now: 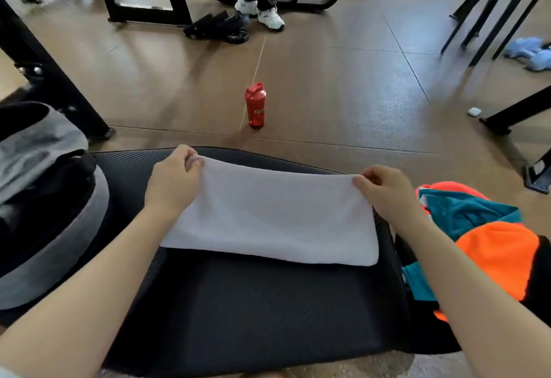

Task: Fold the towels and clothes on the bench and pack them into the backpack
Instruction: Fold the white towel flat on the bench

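- Far left corner of the white towel (268,213) is pinched in the grip of the left hand (173,184); far right corner is pinched by the right hand (387,193), thumbs on top.
- Towel is laid folded across the black padded bench (253,312), far edge lifted slightly between the two hands, near edge flat on the padding.
- Bench surface is noted as dark with a fine ribbed texture.
- Grey and black backpack (44,199) is seen at the left end of the bench.
- Orange, teal and black clothes (492,246) are heaped at the right end, just beside the towel.
- Floor is brown, in large tiles; a red bottle (255,105) stands upright on it beyond the bench.
- Black equipment frames, a dark stool (507,5) and another person's white shoes (262,12) are seen further off.
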